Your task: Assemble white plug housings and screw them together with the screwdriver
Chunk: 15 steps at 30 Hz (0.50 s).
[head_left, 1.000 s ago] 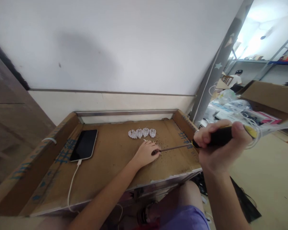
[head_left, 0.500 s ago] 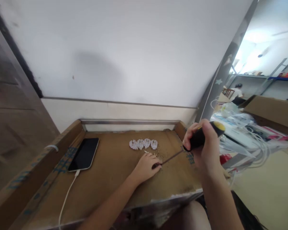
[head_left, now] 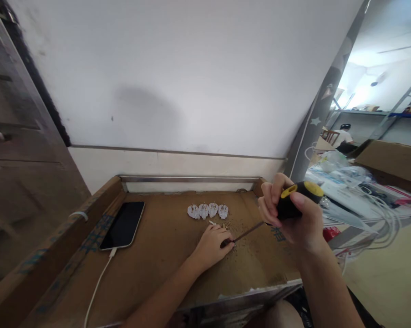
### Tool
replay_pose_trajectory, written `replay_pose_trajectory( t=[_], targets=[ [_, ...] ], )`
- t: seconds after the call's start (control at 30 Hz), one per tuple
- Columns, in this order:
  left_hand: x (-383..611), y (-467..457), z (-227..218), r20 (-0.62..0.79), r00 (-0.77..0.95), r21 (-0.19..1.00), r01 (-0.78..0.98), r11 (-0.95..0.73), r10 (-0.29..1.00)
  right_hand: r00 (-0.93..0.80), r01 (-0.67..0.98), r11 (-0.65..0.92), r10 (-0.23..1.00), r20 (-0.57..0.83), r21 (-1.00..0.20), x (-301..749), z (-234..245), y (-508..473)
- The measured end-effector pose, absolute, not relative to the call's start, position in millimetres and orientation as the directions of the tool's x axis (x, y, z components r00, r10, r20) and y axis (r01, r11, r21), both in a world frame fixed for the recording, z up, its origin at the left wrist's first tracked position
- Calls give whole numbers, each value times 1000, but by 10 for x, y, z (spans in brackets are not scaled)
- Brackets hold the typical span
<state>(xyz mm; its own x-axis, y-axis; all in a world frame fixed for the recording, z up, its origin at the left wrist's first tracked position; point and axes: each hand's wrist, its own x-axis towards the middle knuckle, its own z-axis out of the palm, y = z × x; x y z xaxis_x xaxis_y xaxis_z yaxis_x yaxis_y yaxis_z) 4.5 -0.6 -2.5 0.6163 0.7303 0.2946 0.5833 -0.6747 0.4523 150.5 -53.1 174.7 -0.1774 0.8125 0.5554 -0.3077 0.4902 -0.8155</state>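
My right hand (head_left: 294,216) is wrapped round the black and yellow handle of a screwdriver (head_left: 287,205). Its metal shaft slants down left, and the tip meets the fingertips of my left hand (head_left: 214,246). My left hand rests on the brown cardboard-covered table (head_left: 164,259), fingers curled and pinched on a small part that I cannot make out. Just beyond it lies a row of several small white plug pieces (head_left: 208,211), with small brass bits and specks scattered beside them.
A black phone (head_left: 123,225) lies face up at the left, with a white cable (head_left: 98,282) running off the front edge. Raised cardboard rims border the table. To the right are a cluttered bench with cables and a cardboard box (head_left: 393,161); a person sits far off.
My right hand has swung the screwdriver handle in toward the table and lower, so the shaft now slants more steeply. My left hand stays at the tip. The view has shifted slightly.
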Motion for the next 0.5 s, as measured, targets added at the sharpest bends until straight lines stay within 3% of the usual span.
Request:
replay_pose_trajectory(
  t=[0.23, 0.5],
  targets=[
    [42, -9, -14, 297, 626, 473, 559, -681, 720, -399, -379, 337, 780, 481, -862, 1584, 1781, -358],
    [42, -5, 10, 299, 635, 486, 541, -686, 712, -41, -332, 540, 811, 583, -774, 1626, 1734, -252]
  ],
)
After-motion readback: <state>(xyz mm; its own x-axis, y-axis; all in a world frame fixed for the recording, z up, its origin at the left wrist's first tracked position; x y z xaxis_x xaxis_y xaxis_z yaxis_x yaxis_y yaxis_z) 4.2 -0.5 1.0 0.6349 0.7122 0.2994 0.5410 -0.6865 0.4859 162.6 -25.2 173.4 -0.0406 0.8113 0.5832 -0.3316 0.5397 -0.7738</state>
